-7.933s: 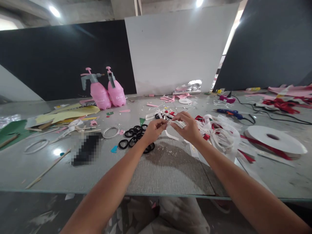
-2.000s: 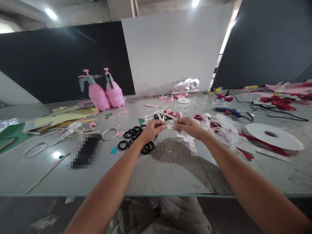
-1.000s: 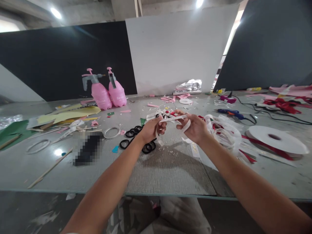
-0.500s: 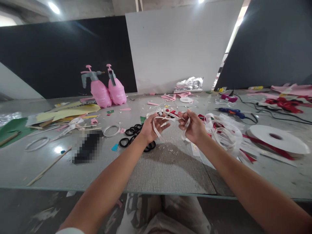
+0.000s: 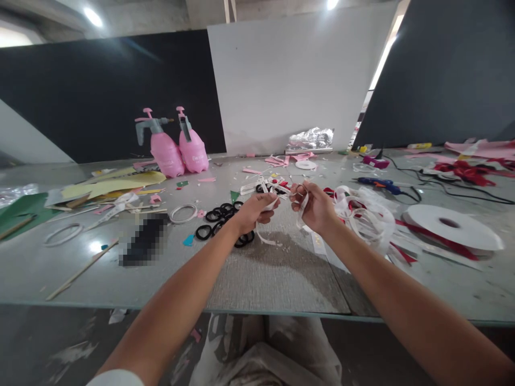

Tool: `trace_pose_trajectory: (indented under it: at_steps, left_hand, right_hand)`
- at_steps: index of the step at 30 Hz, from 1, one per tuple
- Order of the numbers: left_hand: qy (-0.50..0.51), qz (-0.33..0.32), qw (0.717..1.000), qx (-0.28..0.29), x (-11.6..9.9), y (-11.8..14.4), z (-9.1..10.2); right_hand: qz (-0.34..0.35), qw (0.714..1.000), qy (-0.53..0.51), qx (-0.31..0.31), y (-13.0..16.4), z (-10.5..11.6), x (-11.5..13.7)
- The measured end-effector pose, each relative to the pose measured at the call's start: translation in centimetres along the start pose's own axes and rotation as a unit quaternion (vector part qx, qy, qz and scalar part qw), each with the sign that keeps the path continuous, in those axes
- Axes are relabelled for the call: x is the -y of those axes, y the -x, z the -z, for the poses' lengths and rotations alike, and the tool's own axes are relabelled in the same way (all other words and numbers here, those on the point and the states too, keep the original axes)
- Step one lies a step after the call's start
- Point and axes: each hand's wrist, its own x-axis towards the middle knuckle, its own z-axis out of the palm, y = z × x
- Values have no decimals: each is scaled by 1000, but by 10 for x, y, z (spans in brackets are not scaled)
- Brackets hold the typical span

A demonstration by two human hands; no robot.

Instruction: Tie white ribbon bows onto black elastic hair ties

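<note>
Grey and scratched, the bench (image 5: 277,279) stands before dark panels and one white board. Both forearms reach forward from the near edge and meet above the middle of the bench. The left hand (image 5: 255,212) is curled, with its fingers closed around a white ribbon strip (image 5: 263,237) whose loose end hangs down in a curve to the surface. The right hand (image 5: 316,206) is just beside it, palm turned inward, and its fingers pinch another part of the same ribbon. Black rings (image 5: 219,220) lie near the left hand. A ribbon heap (image 5: 366,214) lies close behind the right wrist. Two pink spray bottles (image 5: 179,147) stand at the far edge, and a white spool (image 5: 453,228) lies toward the right edge.
</note>
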Motion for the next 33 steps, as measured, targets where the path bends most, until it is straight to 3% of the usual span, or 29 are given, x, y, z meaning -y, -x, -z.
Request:
trace_pose_trajectory:
  at_steps: [5, 12, 15, 20, 25, 29, 33]
  left_hand:
    - [15, 18, 999, -34, 0, -2, 4]
    - [-42, 54, 997, 19, -4, 4, 3]
    - [-39, 40, 998, 24, -3, 4, 4]
    - [110, -41, 993, 4, -4, -1, 6]
    - [287, -87, 949, -102, -3, -4, 2]
    - [342, -93, 923, -148, 0, -2, -2]
    - [365, -108, 911, -158, 0, -2, -5]
  right_hand:
    - [-1, 1000, -10, 3, 1, 3, 1]
    - [6, 1000, -18, 4, 1, 5, 0]
    - [4, 999, -26, 20, 3, 4, 1]
    - [8, 998, -34, 44, 6, 0, 5]
    - [-16, 999, -5, 37, 9, -6, 0]
    - [-14, 999, 35, 31, 9, -11, -7]
    - [-9, 999, 40, 29, 10, -15, -11]
